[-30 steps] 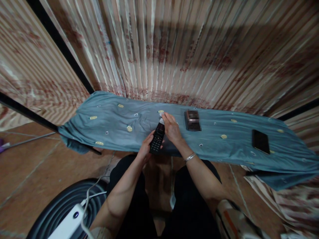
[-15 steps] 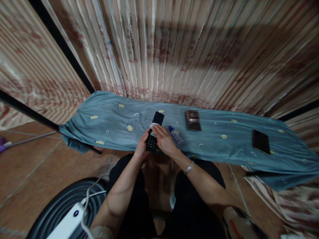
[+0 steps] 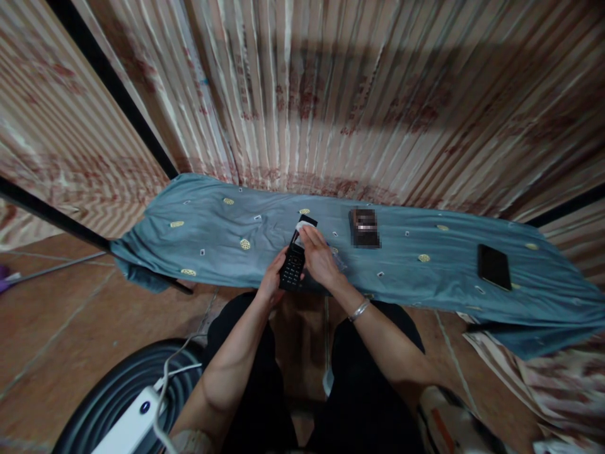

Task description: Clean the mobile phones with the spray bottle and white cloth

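Note:
A black flip phone is unfolded above the near edge of the cloth, its keypad facing up. My left hand is wrapped round its lower left side. Between the fingers of my right hand is a white wipe, pressed on the phone's upper half, which it partly covers. Behind my right hand lies a clear bottle, mostly hidden, its blue cap out of sight.
A blue-green patterned cloth covers the narrow table. On it are a dark, pixelated box and a black smartphone. A black pole rises at the left. Down left, a white power strip rests on a coiled black hose.
My right hand has slid the wipe up toward the top end of the flip phone. The keypad shows more now, and the bottle's blue cap has become hidden.

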Demonstrator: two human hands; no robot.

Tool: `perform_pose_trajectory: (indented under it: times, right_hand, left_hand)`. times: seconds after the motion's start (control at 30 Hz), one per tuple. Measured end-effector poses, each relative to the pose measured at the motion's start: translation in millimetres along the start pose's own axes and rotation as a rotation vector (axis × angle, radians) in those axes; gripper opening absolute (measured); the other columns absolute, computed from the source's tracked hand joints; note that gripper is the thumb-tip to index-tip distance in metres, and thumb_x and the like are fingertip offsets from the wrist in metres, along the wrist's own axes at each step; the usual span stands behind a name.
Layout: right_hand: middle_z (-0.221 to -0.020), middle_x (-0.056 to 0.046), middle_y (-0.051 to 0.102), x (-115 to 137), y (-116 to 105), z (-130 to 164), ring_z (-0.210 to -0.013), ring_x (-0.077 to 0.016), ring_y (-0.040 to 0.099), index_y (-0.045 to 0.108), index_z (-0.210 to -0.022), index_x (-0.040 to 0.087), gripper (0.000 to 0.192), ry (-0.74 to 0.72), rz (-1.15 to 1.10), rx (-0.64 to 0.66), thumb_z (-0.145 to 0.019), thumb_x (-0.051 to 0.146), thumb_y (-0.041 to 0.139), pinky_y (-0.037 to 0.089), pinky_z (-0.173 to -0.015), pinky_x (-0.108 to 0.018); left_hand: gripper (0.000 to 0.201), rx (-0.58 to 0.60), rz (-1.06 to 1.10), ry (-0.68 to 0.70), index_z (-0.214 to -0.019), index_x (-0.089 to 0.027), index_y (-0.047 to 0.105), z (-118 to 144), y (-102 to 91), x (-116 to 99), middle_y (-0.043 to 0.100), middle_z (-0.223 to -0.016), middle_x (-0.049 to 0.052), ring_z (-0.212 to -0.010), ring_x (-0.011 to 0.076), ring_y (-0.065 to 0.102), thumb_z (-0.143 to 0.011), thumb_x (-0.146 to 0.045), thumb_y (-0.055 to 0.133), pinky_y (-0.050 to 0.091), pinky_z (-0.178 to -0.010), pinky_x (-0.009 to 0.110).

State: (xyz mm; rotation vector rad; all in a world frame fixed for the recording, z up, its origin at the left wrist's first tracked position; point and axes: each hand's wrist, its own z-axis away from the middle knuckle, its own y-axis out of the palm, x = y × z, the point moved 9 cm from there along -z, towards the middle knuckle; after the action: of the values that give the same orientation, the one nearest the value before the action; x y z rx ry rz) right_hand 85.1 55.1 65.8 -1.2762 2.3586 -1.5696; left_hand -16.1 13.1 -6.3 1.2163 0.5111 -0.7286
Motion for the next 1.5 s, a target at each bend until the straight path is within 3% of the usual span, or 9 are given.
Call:
perform_pose_trajectory:
  times: [0.2, 0.27, 0.37, 0.53, 0.8, 0.97, 1.07, 1.23, 1.5]
  right_hand:
    - [-0.15, -0.015, 0.053, 39, 17, 18, -0.146, -0.0239, 0.04, 0.05, -0.147, 0.009, 0.056, -0.176, -0.007, 0.092, -0.093, 0.005, 0.035, 0.038, -0.122, -0.042]
    - [-0.15, -0.016, 0.053, 41, 15, 18, -0.146, -0.0244, 0.04, 0.051, -0.146, 0.008, 0.054, -0.205, 0.013, 0.112, -0.093, 0.005, 0.037, 0.038, -0.122, -0.042]
    - [-0.148, -0.016, 0.055, 32, 9, 9, -0.145, -0.0253, 0.041, 0.053, -0.145, 0.011, 0.053, -0.199, 0.055, 0.13, -0.093, 0.006, 0.043, 0.039, -0.122, -0.046]
    - [-0.143, -0.017, 0.059, -5, -10, -12, -0.143, -0.0277, 0.043, 0.06, -0.137, 0.012, 0.044, -0.074, 0.126, 0.058, -0.096, 0.008, 0.043, 0.04, -0.118, -0.052]
    - [-0.127, -0.012, 0.071, -57, -36, -25, -0.119, -0.0245, 0.065, 0.068, -0.126, 0.017, 0.038, 0.155, -0.075, -0.099, -0.099, 0.022, 0.041, 0.048, -0.106, -0.041]
    - [-0.09, -0.004, 0.077, -83, -41, -27, -0.085, -0.0215, 0.068, 0.077, -0.095, 0.018, 0.033, 0.317, -0.391, -0.138, -0.091, 0.04, 0.053, 0.053, -0.081, -0.032]
    - [-0.073, 0.001, 0.071, -92, -35, -25, -0.068, -0.0161, 0.06, 0.076, -0.086, 0.018, 0.04, 0.427, -0.673, -0.169, -0.079, 0.055, 0.063, 0.048, -0.065, -0.027]
    - [-0.066, 0.002, 0.066, -96, -9, -13, -0.055, -0.0117, 0.052, 0.073, -0.087, 0.018, 0.046, 0.688, -1.051, -0.25, -0.067, 0.058, 0.071, 0.039, -0.051, -0.021]
    - [-0.063, 0.003, 0.061, -70, 19, -11, -0.06, -0.0129, 0.05, 0.068, -0.072, 0.02, 0.035, 0.688, -1.069, -0.238, -0.068, 0.054, 0.066, 0.039, -0.055, -0.024]
  left_hand:
    - [0.034, -0.132, -0.009, 0.148, -0.108, -0.016, 0.074, -9, -20.1, -9, 0.072, -0.127, 0.009, -0.136, 0.025, 0.054, -0.076, -0.028, 0.074, 0.04, -0.114, 0.034]
    - [0.031, -0.161, -0.04, 0.146, -0.105, -0.016, 0.075, -9, -21.7, -7, 0.073, -0.125, 0.009, -0.133, 0.0245, 0.057, -0.076, -0.026, 0.074, 0.044, -0.112, 0.033]
    - [0.036, -0.14, -0.113, 0.088, -0.114, -0.015, 0.072, -4, -16.3, -3, 0.076, -0.112, 0.01, -0.109, 0.0243, 0.07, -0.08, -0.026, 0.072, 0.059, -0.09, 0.035]
    - [0.053, -0.005, -0.168, -0.012, -0.131, -0.015, 0.063, 3, -2.2, 5, 0.076, -0.099, 0.011, -0.076, 0.0225, 0.074, -0.082, -0.033, 0.073, 0.06, -0.056, 0.03]
    - [0.05, 0.02, -0.174, -0.034, -0.13, -0.015, 0.064, 4, -4.3, 6, 0.076, -0.102, 0.012, -0.078, 0.0253, 0.076, -0.083, -0.032, 0.072, 0.06, -0.055, 0.031]
    - [0.056, 0.054, -0.112, -0.05, -0.136, -0.013, 0.056, 7, -2.2, 1, 0.076, -0.103, 0.015, -0.082, 0.0283, 0.076, -0.085, -0.033, 0.07, 0.062, -0.059, 0.035]
    - [0.056, 0.075, -0.063, -0.053, -0.137, -0.016, 0.053, 9, -0.8, -1, 0.075, -0.107, 0.015, -0.086, 0.0291, 0.076, -0.086, -0.034, 0.069, 0.062, -0.061, 0.035]
    - [0.057, 0.081, -0.009, -0.057, -0.141, -0.016, 0.048, 11, 3.9, -1, 0.075, -0.109, 0.015, -0.088, 0.0287, 0.076, -0.089, -0.033, 0.065, 0.061, -0.059, 0.033]
    - [0.052, -0.011, 0.121, -0.062, -0.144, -0.019, 0.042, 9, 6.1, -4, 0.074, -0.106, 0.013, -0.087, 0.0269, 0.076, -0.095, -0.025, 0.056, 0.063, -0.064, 0.035]
